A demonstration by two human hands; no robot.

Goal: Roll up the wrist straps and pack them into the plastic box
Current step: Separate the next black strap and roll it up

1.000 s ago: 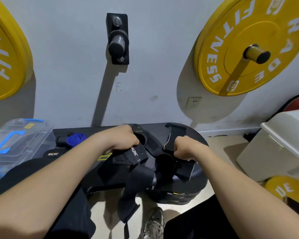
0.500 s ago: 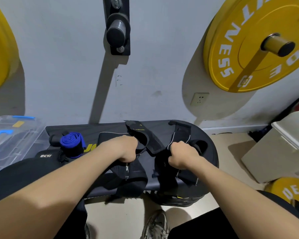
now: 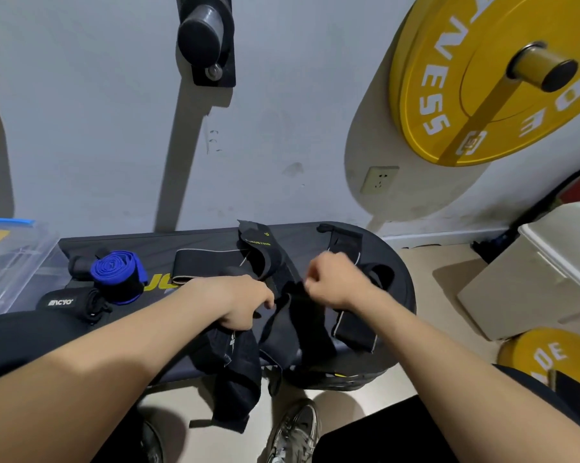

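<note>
Several black wrist straps (image 3: 302,315) lie tangled on a dark bench (image 3: 198,242), some hanging over its front edge. My left hand (image 3: 241,300) is closed on one black strap that droops toward the floor. My right hand (image 3: 335,282) pinches the top of another black strap at the middle of the pile. A rolled blue strap (image 3: 118,272) sits on the bench to the left, beside a black wrap with white lettering (image 3: 61,302). The clear plastic box (image 3: 11,262) with blue latches stands at the far left.
Yellow weight plates hang on the wall at upper right (image 3: 495,78) and lie on the floor at right (image 3: 549,355). A white bin (image 3: 532,272) stands right of the bench. An empty wall peg (image 3: 205,38) sticks out above. My shoe (image 3: 295,429) is under the bench edge.
The camera has moved closer and to the right. My right hand rose and shifted left onto the middle strap. My left hand drew back toward the bench's front edge with its strap.
</note>
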